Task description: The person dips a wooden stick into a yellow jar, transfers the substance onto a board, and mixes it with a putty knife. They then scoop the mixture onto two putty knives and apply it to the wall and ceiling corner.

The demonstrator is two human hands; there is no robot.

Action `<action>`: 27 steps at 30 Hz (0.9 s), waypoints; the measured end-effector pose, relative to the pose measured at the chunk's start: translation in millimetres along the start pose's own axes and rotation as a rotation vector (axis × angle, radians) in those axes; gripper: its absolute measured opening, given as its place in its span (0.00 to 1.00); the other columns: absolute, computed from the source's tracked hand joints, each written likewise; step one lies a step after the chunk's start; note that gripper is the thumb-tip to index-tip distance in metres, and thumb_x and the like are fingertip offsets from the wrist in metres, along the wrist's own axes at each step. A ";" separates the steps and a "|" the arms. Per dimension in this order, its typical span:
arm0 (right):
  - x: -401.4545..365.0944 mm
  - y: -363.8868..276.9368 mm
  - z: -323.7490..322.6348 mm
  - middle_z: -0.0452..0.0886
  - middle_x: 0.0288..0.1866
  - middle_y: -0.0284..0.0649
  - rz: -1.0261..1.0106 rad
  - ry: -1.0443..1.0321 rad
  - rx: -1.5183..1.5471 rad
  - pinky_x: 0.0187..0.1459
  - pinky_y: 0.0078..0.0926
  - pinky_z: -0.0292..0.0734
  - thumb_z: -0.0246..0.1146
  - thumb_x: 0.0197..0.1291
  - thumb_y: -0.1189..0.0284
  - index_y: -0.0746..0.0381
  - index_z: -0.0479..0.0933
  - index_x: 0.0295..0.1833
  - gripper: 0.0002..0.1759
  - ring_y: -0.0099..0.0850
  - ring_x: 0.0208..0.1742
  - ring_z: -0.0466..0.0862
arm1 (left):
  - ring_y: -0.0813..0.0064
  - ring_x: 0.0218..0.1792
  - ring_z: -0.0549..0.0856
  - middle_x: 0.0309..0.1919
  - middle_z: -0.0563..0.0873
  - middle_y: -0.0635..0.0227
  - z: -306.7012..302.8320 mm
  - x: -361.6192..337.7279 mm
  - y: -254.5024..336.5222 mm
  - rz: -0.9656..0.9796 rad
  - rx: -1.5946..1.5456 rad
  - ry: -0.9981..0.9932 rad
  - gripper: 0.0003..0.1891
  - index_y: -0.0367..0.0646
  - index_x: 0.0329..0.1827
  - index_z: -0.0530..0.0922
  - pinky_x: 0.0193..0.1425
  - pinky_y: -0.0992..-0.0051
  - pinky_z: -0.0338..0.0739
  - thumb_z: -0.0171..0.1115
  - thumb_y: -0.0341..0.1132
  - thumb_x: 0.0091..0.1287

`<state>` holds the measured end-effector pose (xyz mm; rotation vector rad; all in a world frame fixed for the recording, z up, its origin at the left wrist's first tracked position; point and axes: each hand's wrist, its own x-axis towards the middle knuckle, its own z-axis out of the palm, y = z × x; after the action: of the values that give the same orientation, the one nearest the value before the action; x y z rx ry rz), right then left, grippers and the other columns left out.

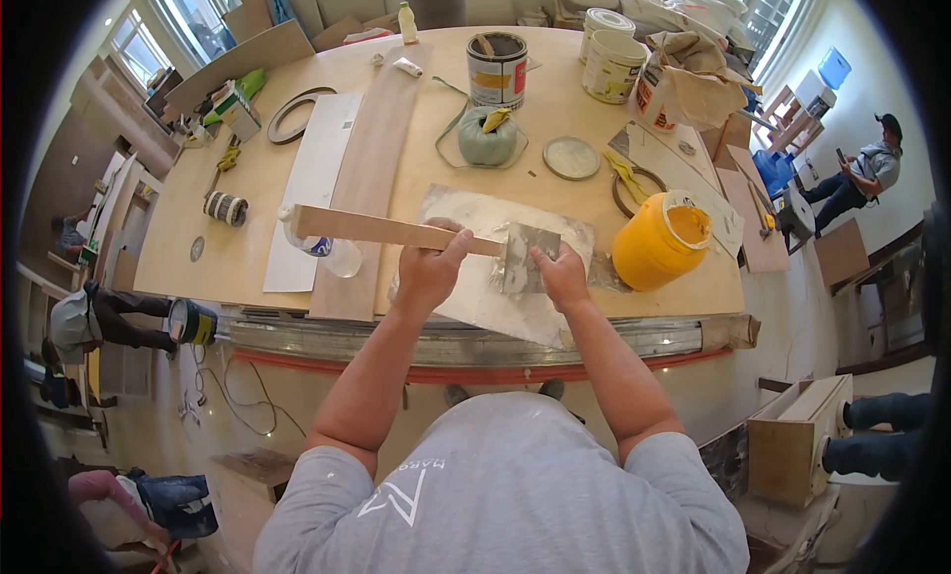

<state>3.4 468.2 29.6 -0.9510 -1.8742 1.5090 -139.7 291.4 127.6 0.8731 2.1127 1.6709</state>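
Observation:
My left hand [431, 269] is closed around a long, flat wooden strip [367, 228] that reaches out to the left. In my right hand [563, 275] is a square, thin metal putty scraper [520, 262], its face smeared with pale residue. The strip's right end meets the scraper's left edge. Both hands are above a board [451, 302] spread with whitish powder or putty. An orange-yellow tub [649, 247] lies tilted to the right of my right hand. A clear plastic bottle [342, 260] rests under the strip's left part.
Farther back on the wooden table [426, 128] stand a paint can [497, 79], a green wrapped ball-shaped item [485, 143] and a round lid [572, 158]. Buckets [612, 69] line the back right. Long panels [317, 193] lie leftward. Other people are at both sides.

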 end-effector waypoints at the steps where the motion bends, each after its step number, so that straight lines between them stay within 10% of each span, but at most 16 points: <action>1: 1.8 2.7 1.4 0.87 0.43 0.52 -0.028 0.023 -0.073 0.49 0.35 0.78 0.68 0.60 0.66 0.68 0.80 0.50 0.18 0.45 0.46 0.86 | 0.74 0.39 0.86 0.37 0.83 0.63 0.7 -0.2 1.5 0.027 0.035 -0.012 0.10 0.34 0.43 0.80 0.45 0.76 0.86 0.67 0.33 0.67; 13: 1.8 -14.3 -12.7 0.86 0.44 0.56 -0.056 0.057 -0.342 0.51 0.39 0.78 0.68 0.59 0.65 0.69 0.80 0.50 0.20 0.51 0.48 0.85 | 0.75 0.37 0.82 0.32 0.84 0.68 2.8 -5.2 -14.2 -0.006 -0.064 -0.033 0.10 0.40 0.44 0.83 0.44 0.73 0.77 0.69 0.35 0.66; 27: 17.3 -23.3 -32.6 0.86 0.46 0.55 -0.057 -0.186 -0.332 0.52 0.36 0.77 0.68 0.59 0.65 0.70 0.79 0.53 0.22 0.48 0.49 0.85 | 0.66 0.48 0.86 0.43 0.87 0.62 -20.2 1.8 -7.5 0.396 0.010 -0.395 0.10 0.41 0.41 0.82 0.54 0.69 0.81 0.72 0.24 0.59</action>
<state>14.1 498.4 59.3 -0.9147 -2.3173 1.3144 -154.9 276.1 126.2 1.5603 1.7600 1.4937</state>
